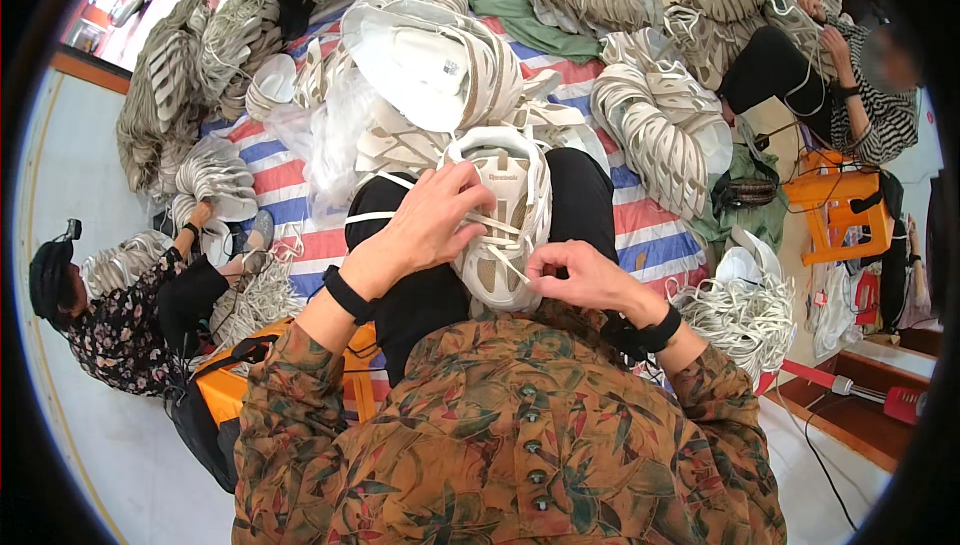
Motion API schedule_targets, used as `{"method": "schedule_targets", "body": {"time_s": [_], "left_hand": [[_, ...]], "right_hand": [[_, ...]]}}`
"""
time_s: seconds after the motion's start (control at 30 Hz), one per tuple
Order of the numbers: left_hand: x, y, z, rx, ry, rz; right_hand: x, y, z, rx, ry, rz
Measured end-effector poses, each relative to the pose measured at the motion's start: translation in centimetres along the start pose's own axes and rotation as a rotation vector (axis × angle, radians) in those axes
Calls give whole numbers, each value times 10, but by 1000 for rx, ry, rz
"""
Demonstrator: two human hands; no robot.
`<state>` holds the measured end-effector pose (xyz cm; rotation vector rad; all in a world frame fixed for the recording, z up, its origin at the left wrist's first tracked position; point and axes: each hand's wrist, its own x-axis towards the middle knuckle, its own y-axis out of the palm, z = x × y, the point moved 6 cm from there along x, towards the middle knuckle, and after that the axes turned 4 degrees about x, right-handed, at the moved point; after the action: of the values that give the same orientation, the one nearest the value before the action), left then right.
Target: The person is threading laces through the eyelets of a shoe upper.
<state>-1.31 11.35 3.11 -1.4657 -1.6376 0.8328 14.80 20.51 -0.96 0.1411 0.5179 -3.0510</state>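
Note:
A beige and white shoe upper (500, 290) rests upright between my knees, its toe toward me and its tongue on the far side. White shoelace (497, 238) crosses its front. My left hand (435, 215) lies over the left side of the upper, fingers bent with thumb and forefinger close together at the lacing; part of a lace trails leftward from behind that hand. At the right of the toe, my right hand (580, 275) pinches a lace end pulled taut from the eyelets. What sits under the left fingertips is partly hidden.
Just beyond the upper lies a large pile of nested shoe uppers (430, 60) on a striped tarp (645, 220). Loose white laces (740, 320) heap at my right, near an orange stool (840, 215). Clear plastic (340, 145) lies left. Co-workers (140, 315) sit around.

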Motion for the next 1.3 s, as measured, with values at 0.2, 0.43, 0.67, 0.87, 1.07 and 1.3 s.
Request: {"method": "schedule_targets", "body": {"time_s": [0.2, 0.43, 0.67, 0.87, 1.07, 1.3], "left_hand": [[5, 0, 0, -8, -5, -3], [5, 3, 4, -38, -2, -27], [1, -2, -4, -108, -14, -102], [1, 11, -26, 56, 48, -123], [0, 15, -26, 91, 23, -227], [-5, 12, -28, 240, -2, -318]], "right_hand": [[-4, -27, 1, 644, 293, 104], [10, -42, -3, 671, 235, -80], [23, -43, -6, 631, 165, -236], [18, -44, 8, 578, 99, -206], [11, -45, 8, 546, 111, -219], [8, -39, 12, -193, 29, -242]]}}
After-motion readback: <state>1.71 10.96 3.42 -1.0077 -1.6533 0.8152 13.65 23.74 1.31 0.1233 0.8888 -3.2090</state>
